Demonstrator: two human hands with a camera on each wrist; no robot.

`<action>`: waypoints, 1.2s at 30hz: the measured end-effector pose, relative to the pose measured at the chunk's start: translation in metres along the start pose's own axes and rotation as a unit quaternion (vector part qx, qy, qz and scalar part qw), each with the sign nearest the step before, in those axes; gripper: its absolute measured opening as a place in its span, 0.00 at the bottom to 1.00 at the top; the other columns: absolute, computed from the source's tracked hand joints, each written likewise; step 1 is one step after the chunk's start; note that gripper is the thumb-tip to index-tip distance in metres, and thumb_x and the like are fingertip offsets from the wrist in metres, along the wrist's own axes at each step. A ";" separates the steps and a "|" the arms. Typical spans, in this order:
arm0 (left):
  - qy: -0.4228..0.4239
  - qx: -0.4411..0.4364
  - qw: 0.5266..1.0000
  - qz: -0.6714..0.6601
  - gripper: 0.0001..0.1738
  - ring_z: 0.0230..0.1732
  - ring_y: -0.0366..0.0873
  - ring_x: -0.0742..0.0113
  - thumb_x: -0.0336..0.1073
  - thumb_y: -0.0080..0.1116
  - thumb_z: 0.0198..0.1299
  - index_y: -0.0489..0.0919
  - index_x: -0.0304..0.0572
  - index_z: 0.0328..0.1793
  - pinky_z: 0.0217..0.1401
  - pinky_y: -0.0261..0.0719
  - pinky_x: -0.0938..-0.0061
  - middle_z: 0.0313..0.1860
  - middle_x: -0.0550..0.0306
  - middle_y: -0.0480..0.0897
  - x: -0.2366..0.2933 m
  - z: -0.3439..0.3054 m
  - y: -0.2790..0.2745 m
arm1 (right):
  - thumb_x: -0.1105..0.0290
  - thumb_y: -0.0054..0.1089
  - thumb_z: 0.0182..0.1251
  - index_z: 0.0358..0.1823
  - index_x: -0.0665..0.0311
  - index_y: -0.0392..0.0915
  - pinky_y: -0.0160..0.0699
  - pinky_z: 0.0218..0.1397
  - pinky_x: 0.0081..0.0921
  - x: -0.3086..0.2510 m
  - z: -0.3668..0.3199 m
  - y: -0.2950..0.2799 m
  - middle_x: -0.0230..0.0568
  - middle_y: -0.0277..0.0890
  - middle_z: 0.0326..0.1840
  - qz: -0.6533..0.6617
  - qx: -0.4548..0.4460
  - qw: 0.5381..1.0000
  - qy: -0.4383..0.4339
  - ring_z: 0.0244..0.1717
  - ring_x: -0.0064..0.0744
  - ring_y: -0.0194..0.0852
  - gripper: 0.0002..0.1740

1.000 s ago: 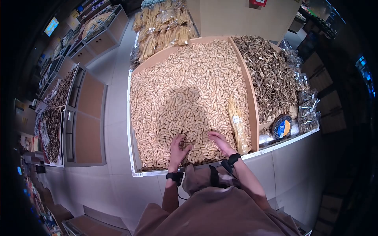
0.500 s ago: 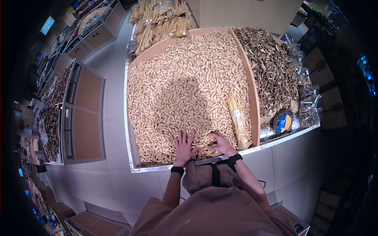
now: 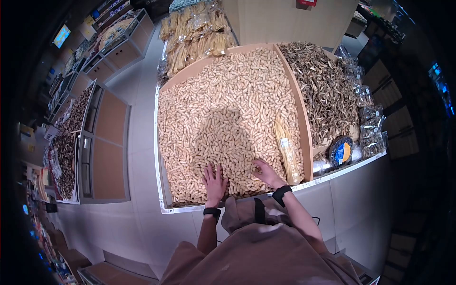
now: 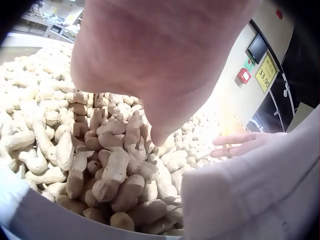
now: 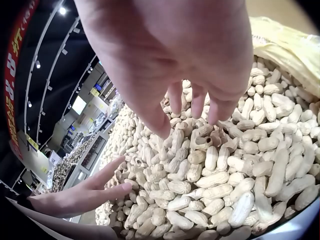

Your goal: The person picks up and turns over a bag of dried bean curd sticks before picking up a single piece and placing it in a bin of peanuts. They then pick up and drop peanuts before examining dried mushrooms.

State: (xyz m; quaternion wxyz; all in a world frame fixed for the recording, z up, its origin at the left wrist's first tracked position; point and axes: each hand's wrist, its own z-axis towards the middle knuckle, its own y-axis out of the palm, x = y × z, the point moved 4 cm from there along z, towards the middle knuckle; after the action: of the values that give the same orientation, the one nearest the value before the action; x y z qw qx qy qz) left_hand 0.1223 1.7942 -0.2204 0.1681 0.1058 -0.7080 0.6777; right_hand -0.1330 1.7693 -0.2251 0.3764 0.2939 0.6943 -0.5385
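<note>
Unshelled peanuts (image 3: 266, 71) fill a wide wooden-walled bin. My left hand (image 3: 215, 187) lies palm down on them near the bin's front edge, fingers straight and spread. To its right, my right hand (image 3: 269, 175) reaches down to the peanuts with loosely bent fingers. In the right wrist view its fingertips (image 5: 175, 100) point down at the surface, beside a few cracked peanut shells (image 5: 202, 142). No peanut shows gripped in it. The left wrist view has the left palm (image 4: 165, 55) and thumb over a dense heap of peanuts.
A long clear bag of pale dried sticks (image 3: 287, 154) lies at the bin's right side. Past the wooden divider (image 3: 298, 102) are dark dried strips (image 3: 327, 95) and a round black package (image 3: 340, 151). More bagged sticks (image 3: 197, 28) lie behind; a white metal edge (image 3: 178, 209) runs along the front.
My left hand first moved right and flattened with fingers spread, then slid back left over the peanuts. The right hand stays in nearly the same place, its fingers shifting slightly.
</note>
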 end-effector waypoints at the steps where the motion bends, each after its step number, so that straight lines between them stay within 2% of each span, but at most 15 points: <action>1: 0.002 0.003 1.000 0.001 0.43 0.82 0.38 0.34 0.54 0.59 0.63 0.55 0.55 0.81 0.75 0.46 0.33 0.83 0.40 0.44 -0.001 -0.001 0.000 | 0.72 0.66 0.60 0.64 0.65 0.72 0.72 0.67 0.33 -0.006 0.002 -0.002 0.51 0.70 0.66 -0.003 0.010 1.000 0.000 0.63 0.48 0.73 0.29; 3: -0.002 -0.007 0.999 -0.037 0.47 0.82 0.37 0.33 0.59 0.60 0.61 0.54 0.56 0.82 0.75 0.44 0.33 0.83 0.40 0.43 0.001 0.000 -0.003 | 0.71 0.68 0.59 0.67 0.66 0.69 0.68 0.70 0.34 -0.013 0.002 -0.010 0.53 0.67 0.69 0.033 -0.016 0.999 0.023 0.67 0.49 0.69 0.33; 5: -0.012 -0.016 0.999 -0.047 0.52 0.82 0.35 0.33 0.65 0.62 0.56 0.53 0.56 0.82 0.75 0.41 0.31 0.83 0.39 0.42 0.007 0.001 -0.009 | 0.70 0.70 0.58 0.71 0.66 0.63 0.65 0.72 0.33 -0.028 0.002 -0.022 0.55 0.65 0.70 0.005 0.059 0.998 -0.011 0.69 0.49 0.66 0.39; 6: -0.011 -0.029 0.999 -0.044 0.54 0.82 0.34 0.32 0.67 0.62 0.54 0.52 0.57 0.83 0.75 0.40 0.30 0.83 0.39 0.41 0.014 0.000 -0.015 | 0.64 0.73 0.57 0.76 0.63 0.54 0.58 0.76 0.34 -0.027 0.004 -0.023 0.59 0.56 0.75 0.028 0.030 0.999 0.004 0.76 0.51 0.55 0.48; 7: -0.010 -0.042 0.998 -0.041 0.56 0.82 0.34 0.32 0.68 0.63 0.53 0.52 0.57 0.83 0.75 0.38 0.29 0.83 0.38 0.41 0.018 0.000 -0.018 | 0.64 0.73 0.57 0.76 0.63 0.54 0.58 0.76 0.34 -0.028 0.003 -0.023 0.59 0.56 0.75 0.028 0.033 0.999 0.002 0.76 0.51 0.55 0.48; 9: -0.002 -0.051 0.998 -0.033 0.62 0.82 0.29 0.32 0.72 0.65 0.46 0.50 0.62 0.83 0.74 0.34 0.27 0.83 0.38 0.37 0.018 0.004 -0.011 | 0.58 0.76 0.55 0.78 0.61 0.49 0.49 0.80 0.34 -0.028 -0.004 -0.018 0.62 0.43 0.80 -0.027 0.010 0.999 0.018 0.81 0.53 0.41 0.55; 10: 0.014 -0.086 0.996 -0.011 0.64 0.82 0.26 0.33 0.74 0.66 0.43 0.49 0.64 0.84 0.74 0.33 0.27 0.84 0.39 0.35 0.026 0.001 -0.011 | 0.51 0.78 0.52 0.80 0.60 0.43 0.42 0.82 0.36 -0.026 -0.005 -0.015 0.63 0.32 0.83 0.014 -0.030 0.999 0.034 0.84 0.53 0.29 0.62; 13: 0.040 -0.131 0.991 -0.007 0.70 0.82 0.19 0.34 0.73 0.72 0.34 0.47 0.70 0.84 0.74 0.30 0.26 0.84 0.41 0.30 0.043 0.004 -0.014 | 0.48 0.78 0.50 0.81 0.58 0.41 0.42 0.82 0.37 -0.025 -0.014 -0.011 0.62 0.30 0.83 -0.022 -0.027 0.999 0.038 0.84 0.53 0.29 0.65; 19: 0.104 -0.208 0.972 -0.023 0.76 0.82 0.22 0.33 0.57 0.83 0.27 0.45 0.70 0.84 0.74 0.34 0.26 0.84 0.43 0.29 0.060 0.014 -0.011 | 0.45 0.78 0.48 0.81 0.54 0.42 0.44 0.81 0.39 -0.043 -0.031 -0.028 0.62 0.31 0.83 0.017 -0.003 0.999 0.046 0.83 0.56 0.32 0.66; 23: 0.136 -0.176 0.975 -0.009 0.77 0.82 0.25 0.32 0.48 0.84 0.24 0.46 0.70 0.84 0.74 0.37 0.26 0.84 0.40 0.31 0.069 0.018 -0.021 | 0.45 0.76 0.51 0.81 0.55 0.43 0.43 0.82 0.38 -0.050 -0.041 -0.041 0.61 0.33 0.83 0.077 0.010 0.996 0.051 0.83 0.53 0.34 0.63; 27: 0.146 -0.203 0.967 -0.046 0.75 0.82 0.23 0.32 0.54 0.83 0.26 0.47 0.65 0.84 0.76 0.32 0.29 0.84 0.40 0.29 0.092 0.027 -0.034 | 0.51 0.73 0.58 0.77 0.60 0.54 0.50 0.80 0.37 -0.058 -0.052 -0.069 0.57 0.50 0.79 0.081 0.112 0.990 -0.005 0.81 0.50 0.46 0.51; 29: 0.146 -0.210 0.965 -0.050 0.73 0.82 0.23 0.32 0.58 0.80 0.29 0.48 0.62 0.84 0.76 0.30 0.30 0.84 0.40 0.30 0.105 0.032 -0.033 | 0.55 0.71 0.61 0.74 0.61 0.59 0.59 0.75 0.37 -0.055 -0.061 -0.081 0.53 0.62 0.73 0.154 0.153 0.974 0.065 0.75 0.49 0.59 0.44; 30: 0.170 -0.199 0.964 -0.050 0.71 0.82 0.24 0.32 0.59 0.79 0.32 0.49 0.62 0.84 0.76 0.31 0.29 0.84 0.39 0.31 0.111 0.034 -0.031 | 0.61 0.68 0.65 0.66 0.63 0.71 0.68 0.69 0.34 -0.059 -0.066 -0.086 0.50 0.71 0.65 0.160 0.222 0.961 0.046 0.66 0.46 0.70 0.30; 35: 0.215 -0.159 0.962 -0.048 0.60 0.82 0.27 0.33 0.62 0.71 0.46 0.52 0.61 0.83 0.74 0.35 0.27 0.84 0.39 0.34 0.149 0.048 -0.013 | 0.63 0.62 0.70 0.46 0.67 0.83 0.73 0.59 0.29 -0.029 -0.075 -0.096 0.47 0.79 0.55 0.147 0.231 0.960 0.051 0.55 0.40 0.79 0.14; 36: 0.206 -0.135 0.968 -0.052 0.48 0.83 0.33 0.35 0.55 0.69 0.53 0.61 0.58 0.79 0.75 0.38 0.28 0.83 0.41 0.41 0.164 0.048 -0.021 | 0.62 0.61 0.71 0.45 0.68 0.83 0.74 0.58 0.29 -0.028 -0.076 -0.098 0.47 0.80 0.54 0.155 0.215 0.962 0.065 0.54 0.40 0.79 0.15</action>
State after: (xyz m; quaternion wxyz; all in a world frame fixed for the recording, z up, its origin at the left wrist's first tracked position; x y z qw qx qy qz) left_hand -0.0255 1.7583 -0.1400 0.3583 -0.0231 -0.7363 0.5735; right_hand -0.2134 1.8189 -0.1391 0.3377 0.5061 0.5312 -0.5896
